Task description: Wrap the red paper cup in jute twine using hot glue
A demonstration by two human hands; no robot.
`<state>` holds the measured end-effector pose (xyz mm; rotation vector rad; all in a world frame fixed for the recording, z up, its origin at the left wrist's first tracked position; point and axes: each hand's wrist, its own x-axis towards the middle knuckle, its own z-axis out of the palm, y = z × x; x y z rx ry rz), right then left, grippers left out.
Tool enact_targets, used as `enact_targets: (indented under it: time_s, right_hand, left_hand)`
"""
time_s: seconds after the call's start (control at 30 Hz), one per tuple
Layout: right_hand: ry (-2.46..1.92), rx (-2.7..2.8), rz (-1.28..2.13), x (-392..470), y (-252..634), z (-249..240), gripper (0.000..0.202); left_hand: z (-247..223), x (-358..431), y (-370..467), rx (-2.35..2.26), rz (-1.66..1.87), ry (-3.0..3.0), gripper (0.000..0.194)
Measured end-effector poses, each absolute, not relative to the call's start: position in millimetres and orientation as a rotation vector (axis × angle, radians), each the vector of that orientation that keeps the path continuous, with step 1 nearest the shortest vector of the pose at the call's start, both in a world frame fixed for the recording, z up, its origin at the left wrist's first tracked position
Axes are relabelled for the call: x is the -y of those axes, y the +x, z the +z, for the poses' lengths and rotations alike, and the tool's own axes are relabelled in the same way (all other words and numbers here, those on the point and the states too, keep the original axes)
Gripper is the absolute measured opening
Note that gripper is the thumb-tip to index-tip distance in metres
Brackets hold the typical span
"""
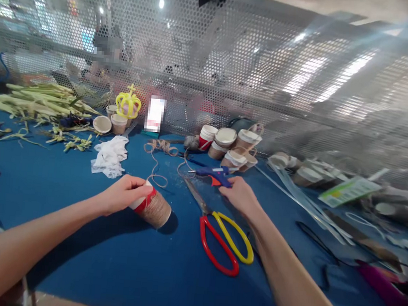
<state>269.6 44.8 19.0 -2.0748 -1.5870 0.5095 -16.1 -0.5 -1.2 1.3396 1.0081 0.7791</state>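
Observation:
My left hand (127,195) is closed on a paper cup (156,208) lying tilted over the blue table, its body wound with brown twine and a red band showing near my fingers. From the cup, loose twine (159,180) runs back to a coil (161,146). My right hand (238,193) grips the rear of a blue glue gun (213,173) with an orange trigger, its nozzle pointing left. Between my hands and nearer to me lie large scissors (206,212) with one red and one yellow handle.
Several cups (226,137) stand at the back, by a perforated metal screen (184,51). Pale husks (40,100), a yellow crown (128,102) and white cloth (111,154) are at left. Clear glue sticks (303,200) and a green-white packet (349,191) lie right.

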Motion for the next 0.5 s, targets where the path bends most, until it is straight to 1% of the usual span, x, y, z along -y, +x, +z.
enact_targets:
  time_s: [0.07, 0.1, 0.13, 0.17, 0.2, 0.23, 0.33, 0.43, 0.5]
  right_hand:
    - [-1.963, 1.564, 0.561, -31, 264, 33, 0.034]
    - [-1.897, 1.567, 0.605, -22, 260, 41, 0.032]
    - [-1.813, 1.579, 0.692, -12, 256, 48, 0.026]
    - [-1.674, 1.542, 0.88, -1, 250, 55, 0.022]
    - [-1.592, 1.529, 1.018, 8, 244, 59, 0.023]
    - [-1.551, 1.566, 1.073, 18, 237, 62, 0.027]
    - [-1.443, 1.682, 1.089, 39, 216, 59, 0.024]
    - [-1.516, 1.762, 1.072, 53, 203, 42, 0.028]
    - [-1.588, 1.81, 0.979, 60, 201, 31, 0.027]
  left_hand:
    - [-1, 0, -15, -1.024, 0.79, 1.329, 0.031]
    - [0, 0, -14, -1.036, 0.794, 1.317, 0.032]
    - [1, 0, -14, -1.042, 0.797, 1.312, 0.032]
    - [2, 0, -14, -1.051, 0.801, 1.308, 0.031]
    - [3, 0, -14, -1.055, 0.805, 1.312, 0.031]
    - [3, 1, -14, -1.064, 0.802, 1.314, 0.031]
    - [5, 1, -15, -1.073, 0.79, 1.331, 0.03]
    - [7, 1, -16, -1.098, 0.785, 1.372, 0.028]
    - [9, 2, -16, -1.123, 0.778, 1.415, 0.028]
